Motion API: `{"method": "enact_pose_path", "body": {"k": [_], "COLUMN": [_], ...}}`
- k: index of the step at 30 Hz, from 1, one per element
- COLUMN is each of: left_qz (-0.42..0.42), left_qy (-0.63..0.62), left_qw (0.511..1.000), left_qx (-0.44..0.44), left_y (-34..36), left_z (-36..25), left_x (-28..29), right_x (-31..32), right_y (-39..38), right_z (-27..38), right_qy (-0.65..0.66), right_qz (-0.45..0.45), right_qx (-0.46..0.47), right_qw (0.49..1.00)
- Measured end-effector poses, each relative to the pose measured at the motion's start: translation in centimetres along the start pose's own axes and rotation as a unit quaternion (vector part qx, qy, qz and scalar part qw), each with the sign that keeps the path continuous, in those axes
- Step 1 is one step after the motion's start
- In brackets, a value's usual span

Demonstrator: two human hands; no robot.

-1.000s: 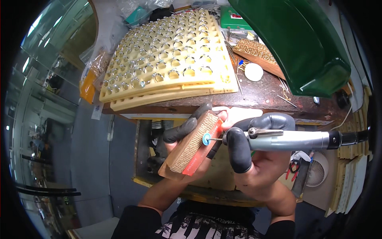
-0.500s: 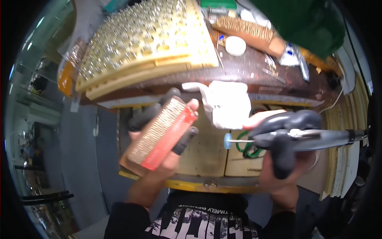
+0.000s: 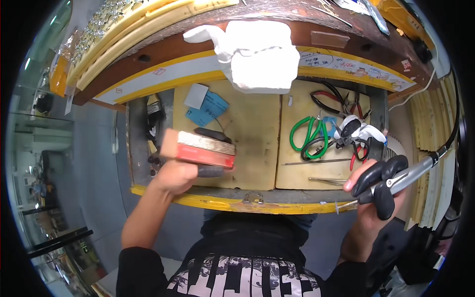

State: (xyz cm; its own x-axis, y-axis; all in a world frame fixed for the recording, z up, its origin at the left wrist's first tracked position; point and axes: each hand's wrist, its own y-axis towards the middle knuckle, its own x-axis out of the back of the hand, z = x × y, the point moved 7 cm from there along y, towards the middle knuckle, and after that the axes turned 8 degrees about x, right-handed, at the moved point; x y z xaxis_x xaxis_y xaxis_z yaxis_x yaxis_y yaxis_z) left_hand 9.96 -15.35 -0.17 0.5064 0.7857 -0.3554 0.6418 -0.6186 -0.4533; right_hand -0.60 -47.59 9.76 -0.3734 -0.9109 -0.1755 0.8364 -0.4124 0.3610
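My left hand [image 3: 179, 177], with black covers on some fingers, grips a wooden block [image 3: 205, 157]. A ridged gold-coloured layer lies along the block's top, and its near side is red. In my right hand [image 3: 377, 198], also with black-covered fingers, is a grey rotary handpiece [image 3: 414, 174]. A thin shaft with a small disc [image 3: 337, 206] sticks out of its tip toward the left, apart from the block. Both hands are above an open drawer [image 3: 247, 148], the left over its left part and the right by its front right corner.
Blue sandpaper [image 3: 208, 110], green-handled scissors [image 3: 312, 141] and several pliers [image 3: 341, 101] lie in the drawer. A bulky white bundle [image 3: 262, 59] juts from the bench edge. Pale trays with shiny rings [image 3: 148, 24] stand at the upper left; stacked boards [image 3: 430, 163] at the right.
My view has tipped down toward the drawer. My left hand has turned the block from slanted to nearly level. The handpiece has swung lower and to the right, and its tip now points down-left.
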Motion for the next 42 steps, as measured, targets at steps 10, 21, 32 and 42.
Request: {"method": "enact_pose_path", "body": {"k": [10,21,32,42], "left_qz": [0.064,0.017,-0.061,-0.147], "left_qy": [0.022,0.061,0.132,0.205], "left_qw": [0.992,0.974,0.968,0.968], "left_qx": [0.11,0.216,0.206,-0.013], "left_y": [4.8,5.4,3.3,-1.4], "left_z": [2.1,2.1,0.8,-1.9], "left_x": [-1.2,-1.8,-0.6,-3.0], "right_x": [2.2,1.9,-0.7,-3.8], "right_y": [-3.1,-4.0,-4.1,-5.8], "right_z": [-0.3,-1.7,-2.4,-5.0], "right_qy": [-0.033,0.025,0.016,0.139], "right_qz": [0.003,-0.007,0.05,-0.072], "right_qx": [-0.023,-0.082,-0.096,-0.142], "right_qw": [0.999,0.996,0.994,0.977]}}
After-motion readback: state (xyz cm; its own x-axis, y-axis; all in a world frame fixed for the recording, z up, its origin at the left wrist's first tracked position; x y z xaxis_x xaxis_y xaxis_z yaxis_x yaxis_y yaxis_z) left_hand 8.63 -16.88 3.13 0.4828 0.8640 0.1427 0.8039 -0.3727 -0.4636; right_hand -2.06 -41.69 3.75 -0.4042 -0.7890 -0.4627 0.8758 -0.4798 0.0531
